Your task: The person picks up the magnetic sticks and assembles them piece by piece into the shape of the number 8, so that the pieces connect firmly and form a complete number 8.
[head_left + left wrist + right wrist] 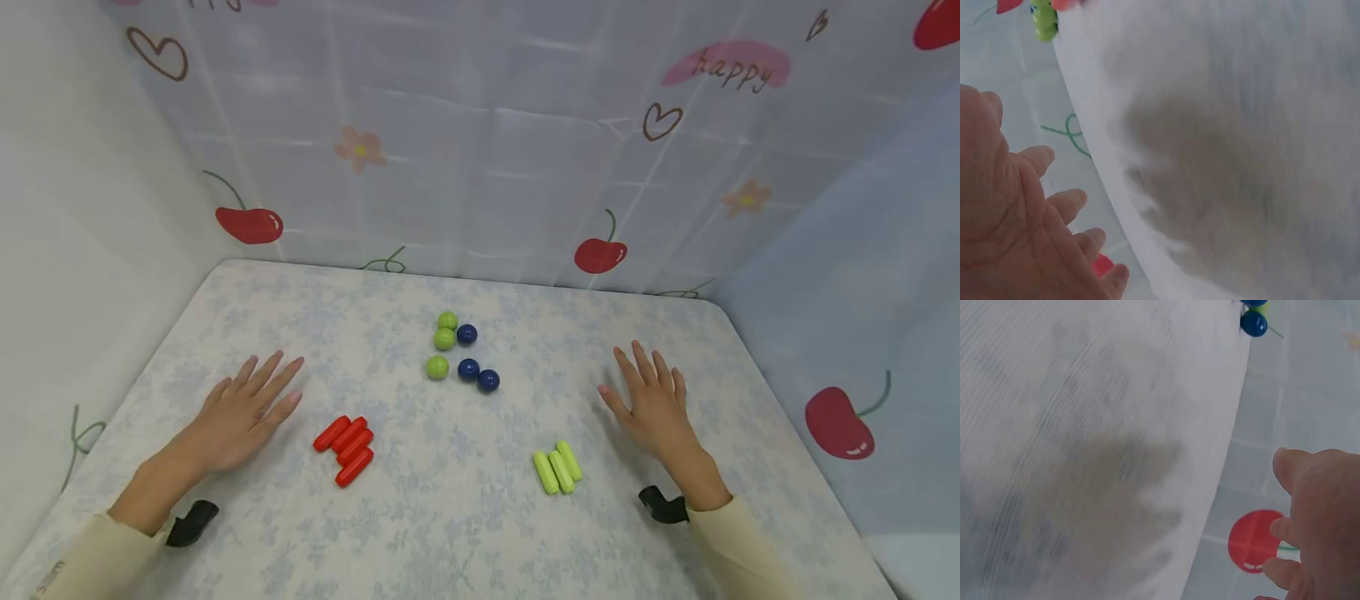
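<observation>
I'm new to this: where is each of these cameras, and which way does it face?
Head: worn on the person's head, facing forward and down at the table; left hand, right hand and sleeves show.
Left wrist: on that wrist, looking past the palm across the table toward the backdrop; left palm and fingers show.
Right wrist: on the other wrist, looking likewise; part of the right hand shows.
Shared: head and right wrist views both show blue balls.

Closed off beyond the left hand [234, 427] and right hand [660, 417] by a cherry-printed curtain [472, 158]. Flanked outside the left by a white hanging [82, 208], outside the right by a bluish drape [855, 300]. Furnished beneath with a pale floral desk [427, 537]. Lit softly.
</observation>
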`<state>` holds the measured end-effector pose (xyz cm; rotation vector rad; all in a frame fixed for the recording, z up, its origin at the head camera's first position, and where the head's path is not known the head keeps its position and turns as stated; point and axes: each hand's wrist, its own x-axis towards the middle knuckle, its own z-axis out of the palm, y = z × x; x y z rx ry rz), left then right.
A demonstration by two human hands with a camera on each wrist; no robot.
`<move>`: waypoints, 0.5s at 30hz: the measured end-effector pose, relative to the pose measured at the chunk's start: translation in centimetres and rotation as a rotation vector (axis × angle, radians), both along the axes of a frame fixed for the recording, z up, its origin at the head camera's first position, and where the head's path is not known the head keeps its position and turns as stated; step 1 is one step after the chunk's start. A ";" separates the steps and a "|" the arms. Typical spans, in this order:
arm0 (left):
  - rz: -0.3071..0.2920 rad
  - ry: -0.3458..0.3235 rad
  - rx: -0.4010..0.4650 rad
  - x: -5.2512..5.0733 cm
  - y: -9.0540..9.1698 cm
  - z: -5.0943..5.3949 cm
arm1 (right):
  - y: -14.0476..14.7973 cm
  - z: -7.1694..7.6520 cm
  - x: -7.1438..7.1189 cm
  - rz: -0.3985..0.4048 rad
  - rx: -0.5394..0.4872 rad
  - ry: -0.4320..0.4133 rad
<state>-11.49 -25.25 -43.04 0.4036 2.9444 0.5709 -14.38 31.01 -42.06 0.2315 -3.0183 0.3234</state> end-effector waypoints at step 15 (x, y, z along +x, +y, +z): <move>-0.082 0.009 0.249 1.1 2.9 -0.4 | -5.7 0.5 -0.7 0.101 -0.057 0.000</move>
